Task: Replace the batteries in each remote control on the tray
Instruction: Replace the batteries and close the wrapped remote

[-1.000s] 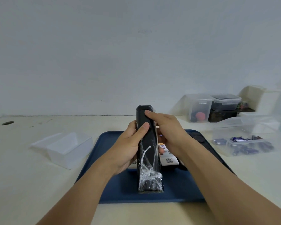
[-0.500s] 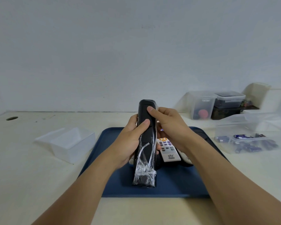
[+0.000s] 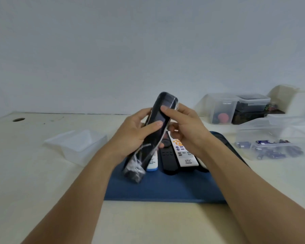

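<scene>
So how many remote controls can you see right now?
4. A plastic-wrapped black remote is held in both hands above the blue tray. On the tray lie a white-and-blue remote, a black remote and a white remote. The right arm may hide more.

Held up over the tray (image 3: pixel 165 191), between left hand (image 3: pixel 136 136) and right hand (image 3: pixel 185 127): one wrapped remote (image 3: pixel 151 136), tilted. Three more remotes (image 3: pixel 173 155) lying side by side on the tray, behind it. Left of the tray, a tub (image 3: pixel 77 147). Right, a box (image 3: pixel 271 143) with batteries (image 3: pixel 275 150) inside. More boxes (image 3: pixel 236 110) back right, by the wall.
</scene>
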Demonstrator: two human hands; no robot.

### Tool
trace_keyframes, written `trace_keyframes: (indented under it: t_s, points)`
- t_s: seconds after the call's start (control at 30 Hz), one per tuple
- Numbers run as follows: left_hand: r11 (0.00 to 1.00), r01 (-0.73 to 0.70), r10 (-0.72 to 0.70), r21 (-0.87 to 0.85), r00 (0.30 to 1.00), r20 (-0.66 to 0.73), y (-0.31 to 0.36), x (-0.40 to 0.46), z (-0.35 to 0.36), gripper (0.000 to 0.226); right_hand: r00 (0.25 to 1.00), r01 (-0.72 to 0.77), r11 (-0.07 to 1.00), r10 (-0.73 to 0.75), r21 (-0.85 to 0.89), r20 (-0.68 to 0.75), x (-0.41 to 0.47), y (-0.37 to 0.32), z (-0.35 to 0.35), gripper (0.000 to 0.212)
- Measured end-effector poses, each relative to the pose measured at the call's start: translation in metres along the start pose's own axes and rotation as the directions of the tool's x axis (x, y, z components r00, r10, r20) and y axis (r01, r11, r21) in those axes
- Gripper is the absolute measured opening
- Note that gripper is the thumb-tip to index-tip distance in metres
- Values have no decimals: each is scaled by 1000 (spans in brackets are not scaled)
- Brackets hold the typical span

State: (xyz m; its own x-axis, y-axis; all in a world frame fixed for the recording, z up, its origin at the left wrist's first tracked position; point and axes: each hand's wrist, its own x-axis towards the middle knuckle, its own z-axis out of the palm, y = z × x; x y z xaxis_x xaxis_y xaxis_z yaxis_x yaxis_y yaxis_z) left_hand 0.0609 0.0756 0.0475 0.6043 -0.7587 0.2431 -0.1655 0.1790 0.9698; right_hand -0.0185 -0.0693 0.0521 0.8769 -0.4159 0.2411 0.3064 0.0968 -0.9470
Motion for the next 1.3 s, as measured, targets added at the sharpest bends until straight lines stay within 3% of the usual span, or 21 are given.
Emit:
trace_keyframes:
  t_s: [0.13, 0.2, 0.27, 0.33, 0.47, 0.6, 0.67, 0.73, 0.83, 1.0, 1.17, 1.3]
  points:
    - [947, -115, 195, 301, 948, -252, 7, -1, -29, 26, 974, 225, 973, -226, -42, -20, -7, -4, 15, 16]
    - [920, -93, 208, 380, 939, -275, 3, -2, -47, 27, 943, 328, 921, -331, -212, 23, -12, 5, 24, 18]
    - [899, -49, 156, 435, 964, -214, -6, -2, -57, 30, 906, 411, 781, -406, -469, 119, -13, 19, 28, 17]
    - [841, -22, 143, 540, 973, -182, -18, -1, -63, 28, 896, 435, 644, -379, -630, 231, -13, 32, 30, 16]
    - [665, 45, 105, 746, 983, -153, -30, -1, -70, 30, 860, 510, 476, -269, -717, 434, -14, 46, 34, 18]
    - [642, 116, 38, 758, 982, -183, -34, -4, -81, 49, 828, 561, 267, -187, -784, 528, -17, 45, 38, 24]
    - [627, 127, 29, 768, 982, -187, -35, -5, -84, 43, 817, 577, 197, -121, -793, 564, -17, 47, 39, 29]
    - [616, 120, 32, 779, 984, -177, -35, -6, -84, 25, 816, 571, 205, -42, -795, 576, -16, 49, 38, 36]
    - [629, 96, 54, 772, 985, -166, -35, -6, -81, 16, 833, 514, 299, 48, -804, 551, -15, 46, 34, 45]
    - [572, 100, 66, 814, 984, -168, -42, -4, -70, 8, 860, 411, 439, 104, -799, 500, -17, 39, 28, 33]
    - [527, 49, 58, 849, 994, -94, -50, 1, -51, 4, 929, 352, 542, -103, -763, 356, -7, 31, 16, 15]
    - [584, -26, 177, 812, 979, -96, -50, 4, -38, 7, 954, 284, 460, -220, -841, 202, 1, 23, -5, 17]
